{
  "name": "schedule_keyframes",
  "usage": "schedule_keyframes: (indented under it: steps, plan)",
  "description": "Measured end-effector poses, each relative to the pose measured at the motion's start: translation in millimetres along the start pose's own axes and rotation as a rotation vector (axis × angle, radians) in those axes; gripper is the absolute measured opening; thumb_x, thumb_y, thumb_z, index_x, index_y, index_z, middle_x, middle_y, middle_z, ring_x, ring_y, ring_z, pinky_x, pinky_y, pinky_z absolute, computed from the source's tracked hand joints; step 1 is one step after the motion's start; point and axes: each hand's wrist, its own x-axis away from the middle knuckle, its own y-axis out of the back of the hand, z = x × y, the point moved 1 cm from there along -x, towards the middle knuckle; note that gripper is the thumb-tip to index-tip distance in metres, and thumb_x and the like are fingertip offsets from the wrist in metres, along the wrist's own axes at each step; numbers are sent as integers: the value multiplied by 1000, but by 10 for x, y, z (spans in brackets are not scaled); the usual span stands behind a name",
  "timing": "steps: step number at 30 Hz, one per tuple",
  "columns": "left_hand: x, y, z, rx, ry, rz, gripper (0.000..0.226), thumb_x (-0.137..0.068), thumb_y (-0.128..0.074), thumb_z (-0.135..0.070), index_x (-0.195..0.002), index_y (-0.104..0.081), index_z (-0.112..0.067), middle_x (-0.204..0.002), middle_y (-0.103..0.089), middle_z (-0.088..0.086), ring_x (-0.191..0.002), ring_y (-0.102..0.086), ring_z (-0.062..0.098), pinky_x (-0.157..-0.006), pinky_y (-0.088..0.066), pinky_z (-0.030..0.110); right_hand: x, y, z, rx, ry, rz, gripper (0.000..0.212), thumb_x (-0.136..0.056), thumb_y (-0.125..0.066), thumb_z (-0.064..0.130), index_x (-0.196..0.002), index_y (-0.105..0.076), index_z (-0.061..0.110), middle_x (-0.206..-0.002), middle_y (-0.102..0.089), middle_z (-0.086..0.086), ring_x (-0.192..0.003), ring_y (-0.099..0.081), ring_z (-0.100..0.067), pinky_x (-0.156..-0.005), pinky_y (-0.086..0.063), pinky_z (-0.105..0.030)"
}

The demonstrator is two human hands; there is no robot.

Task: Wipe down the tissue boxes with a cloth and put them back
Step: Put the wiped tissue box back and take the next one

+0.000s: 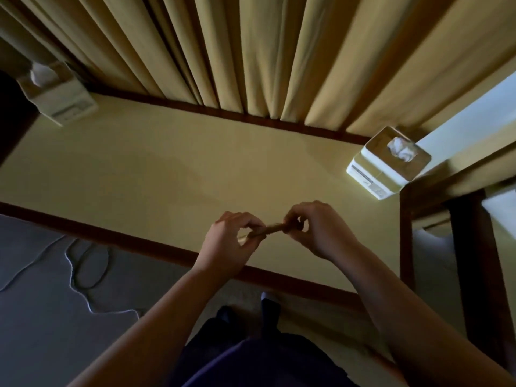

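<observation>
Two white tissue boxes stand on a yellow-topped table (167,163) with a dark wooden rim. One tissue box (60,90) is at the far left corner, the other tissue box (388,163), with a tissue poking out of its top, at the far right corner. Above the table's near middle, my left hand (229,244) and my right hand (315,230) each pinch an end of a small brownish rolled cloth (269,229) stretched between them. Both boxes are well apart from my hands.
Yellow curtains (251,51) hang right behind the table's far edge. A bright window strip (474,113) shows at the right. Cables (83,263) lie on the grey floor at the left. A dark wooden frame (472,261) stands beside the table's right side.
</observation>
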Motion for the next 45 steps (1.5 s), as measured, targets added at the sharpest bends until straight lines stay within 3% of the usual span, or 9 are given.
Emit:
schedule_keyframes:
  steps: [2,6,9,13,18,22,28,37,45]
  plan:
    - [-68,219,-150,-10,-9,-50,20,-85,-79,-14,-94,-74,-32,-91,-69,-23,-97,-59,6,-79,-49,28,-114,218,188,8,42,-16,14,-84,-82,21,-91,-77,33,-87,-70,16,-83,-58,0,-68,-44,-22]
    - [-103,735,-304,-17,-10,-142,25,-85,-80,-10,-96,-76,-32,-92,-69,-25,-99,-60,4,-81,-43,18,-299,437,638,-40,136,-18,26,-84,-80,15,-92,-68,37,-85,-67,18,-80,-62,0,-69,-48,-24]
    - [-70,1131,-282,65,56,-212,24,-88,-80,-15,-98,-76,-36,-96,-72,-22,-102,-63,4,-88,-50,27,-439,473,973,-58,186,-2,29,-88,-80,18,-107,-73,38,-92,-65,25,-84,-60,6,-74,-48,-17]
    - [-33,1660,-147,90,44,-265,24,-89,-80,-20,-101,-76,-40,-100,-73,-25,-105,-65,5,-94,-54,35,-596,504,1459,-34,241,-30,20,-89,-82,25,-104,-77,37,-88,-64,26,-84,-58,7,-73,-42,-15]
    - [99,2405,197,108,-27,-258,27,-88,-80,-17,-107,-78,-36,-102,-74,-27,-104,-68,3,-90,-57,27,-716,424,2163,-69,275,-120,20,-85,-87,32,-99,-78,43,-83,-67,28,-87,-59,6,-60,-41,-10]
    - [323,3099,548,138,-34,-203,25,-86,-81,-22,-108,-79,-34,-101,-75,-27,-103,-69,2,-89,-56,22,-794,186,2818,-189,288,-190,18,-83,-87,27,-94,-81,39,-84,-69,35,-87,-62,8,-63,-47,-9]
    - [509,3989,1196,115,-11,-274,23,-85,-81,-28,-106,-79,-36,-101,-75,-24,-104,-69,7,-89,-56,32,-1079,-379,3678,-278,284,-247,20,-83,-87,26,-96,-79,39,-81,-69,28,-86,-59,12,-60,-45,-8]
    - [172,4819,1933,98,-16,-319,22,-84,-83,-22,-102,-78,-35,-99,-74,-24,-100,-68,8,-89,-57,34,-1835,-680,4430,-235,314,-272,21,-83,-87,26,-97,-79,41,-92,-67,38,-91,-61,4,-68,-46,-8]
    - [-123,5611,2489,7,34,-333,24,-83,-86,-22,-95,-76,-40,-96,-73,-25,-101,-68,5,-90,-55,29,-2715,-880,5075,-290,362,-180,23,-85,-86,31,-103,-78,43,-93,-71,31,-89,-65,-1,-67,-51,-13]
